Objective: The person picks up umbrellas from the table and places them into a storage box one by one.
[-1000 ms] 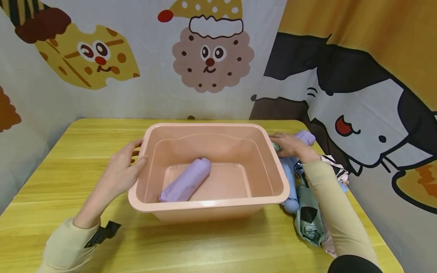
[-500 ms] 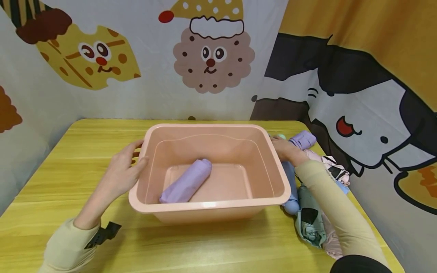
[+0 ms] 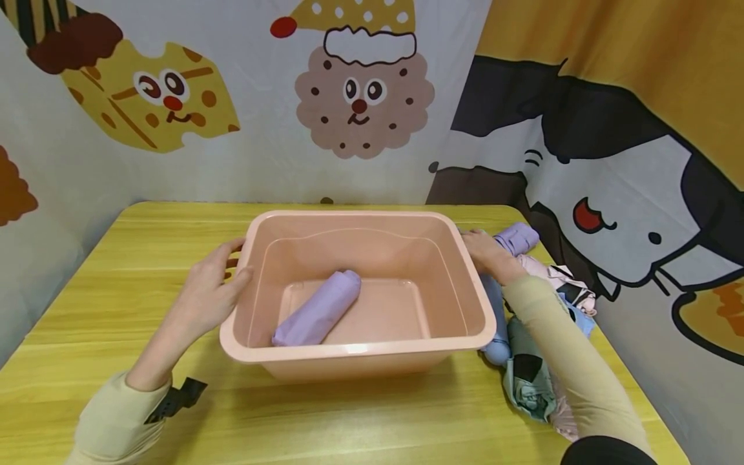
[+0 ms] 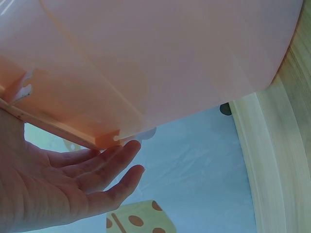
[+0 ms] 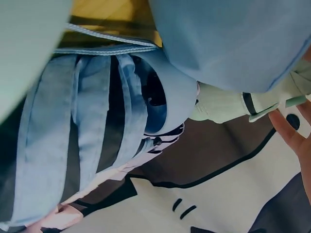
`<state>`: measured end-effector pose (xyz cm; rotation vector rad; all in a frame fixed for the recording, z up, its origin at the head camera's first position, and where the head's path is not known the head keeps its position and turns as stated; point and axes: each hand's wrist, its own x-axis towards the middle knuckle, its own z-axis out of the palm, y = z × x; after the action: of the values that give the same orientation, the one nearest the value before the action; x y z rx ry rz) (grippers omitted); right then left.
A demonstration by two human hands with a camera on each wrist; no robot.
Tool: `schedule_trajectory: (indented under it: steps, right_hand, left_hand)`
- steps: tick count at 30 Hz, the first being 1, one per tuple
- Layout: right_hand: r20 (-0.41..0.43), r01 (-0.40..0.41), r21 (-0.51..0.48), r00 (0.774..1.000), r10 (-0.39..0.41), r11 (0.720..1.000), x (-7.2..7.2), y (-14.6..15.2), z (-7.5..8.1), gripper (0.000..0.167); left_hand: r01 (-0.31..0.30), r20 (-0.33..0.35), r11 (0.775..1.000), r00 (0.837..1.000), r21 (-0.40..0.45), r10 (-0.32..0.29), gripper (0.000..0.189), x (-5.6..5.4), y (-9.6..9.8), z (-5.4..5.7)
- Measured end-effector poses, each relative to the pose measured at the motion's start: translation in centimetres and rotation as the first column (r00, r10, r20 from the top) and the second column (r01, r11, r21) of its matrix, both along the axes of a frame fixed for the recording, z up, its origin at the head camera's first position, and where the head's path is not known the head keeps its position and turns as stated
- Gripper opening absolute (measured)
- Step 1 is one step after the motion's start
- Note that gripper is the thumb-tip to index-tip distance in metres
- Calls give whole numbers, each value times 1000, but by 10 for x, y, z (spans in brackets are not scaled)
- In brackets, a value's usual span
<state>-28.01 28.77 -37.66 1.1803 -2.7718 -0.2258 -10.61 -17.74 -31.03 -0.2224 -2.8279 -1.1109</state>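
A pale pink plastic tub [image 3: 356, 351] stands on the table with a lavender roll of cloth [image 3: 320, 309] lying slantwise inside. My left hand [image 3: 200, 294] holds its left rim, thumb over the top and fingers underneath; the left wrist view shows those fingers [image 4: 109, 177] loosely bent below the edge. Beyond the right rim, my right hand [image 3: 488, 253] grips the end of a pale green rolled garment [image 5: 221, 103], mostly hidden in the head view. A blue roll [image 3: 495, 332] lies just in front of that hand, partly behind the tub.
More rolled clothes crowd the table's right side: a grey-green roll [image 3: 527, 381], a pink one [image 3: 562, 413] partly under the sleeve, a lavender one [image 3: 517, 239] and a black-and-pink bundle [image 3: 572, 287]. A printed curtain [image 3: 250, 174] hangs behind the table [image 3: 145, 239].
My right hand has drawn slightly toward me and lower beside the tub, uncovering more of the far lavender roll. The left hand and tub have stayed put.
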Motion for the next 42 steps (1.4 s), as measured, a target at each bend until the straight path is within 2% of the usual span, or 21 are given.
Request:
schedule_trajectory:
  steps: [3, 5, 9, 11, 15, 17, 22, 26, 29, 34, 36, 42]
  right_hand:
    - [-12, 71, 14, 997, -71, 997, -1, 0, 6, 35]
    - [-55, 103, -27, 993, -104, 994, -2, 1, 8, 36]
    - [-149, 113, -157, 979, -137, 981, -3, 1, 10, 38]
    - [-166, 122, -205, 974, -157, 971, -3, 1, 11, 42]
    - [-178, 160, -235, 963, -204, 959, -1, 2, 14, 58]
    - [-194, 170, -245, 956, -220, 954, 0, 3, 17, 59]
    - [-277, 158, -276, 931, -236, 948, 4, 6, 24, 49]
    - [-347, 98, -299, 915, -204, 949, 5, 7, 27, 43]
    - [-448, 23, -316, 878, -170, 949, 6, 7, 31, 41]
    - [-602, -61, -322, 783, -155, 945, 8, 5, 43, 40]
    - [-624, -72, -328, 765, -159, 942, 9, 3, 49, 41]
    - [-668, -128, -334, 731, -139, 934, 16, -2, 68, 42]
  left_hand:
    - [-1, 2, 1000, 1000, 1, 1, 54, 0, 0, 0]
    - [0, 2, 1000, 1000, 1, 0, 54, 0, 0, 0]
    - [-1, 6, 1000, 1000, 3, 1, 54, 0, 0, 1]
    - [0, 7, 1000, 1000, 1, 0, 55, 0, 0, 1]
    - [0, 7, 1000, 1000, -4, 0, 55, 0, 1, 1]
    - [-1, 7, 1000, 1000, -3, 1, 55, 0, 1, 1]
    - [-5, 6, 1000, 1000, 2, 5, 55, 0, 1, 2]
    - [-8, 13, 1000, 1000, -2, 8, 55, 0, 1, 2]
    - [-8, 22, 1000, 1000, -3, 8, 55, 0, 1, 3]
    - [-8, 29, 1000, 1000, -1, 8, 56, 0, 1, 3]
    - [-9, 30, 1000, 1000, -1, 9, 56, 1, 1, 3]
    - [-7, 26, 1000, 1000, -1, 7, 56, 0, 1, 3]
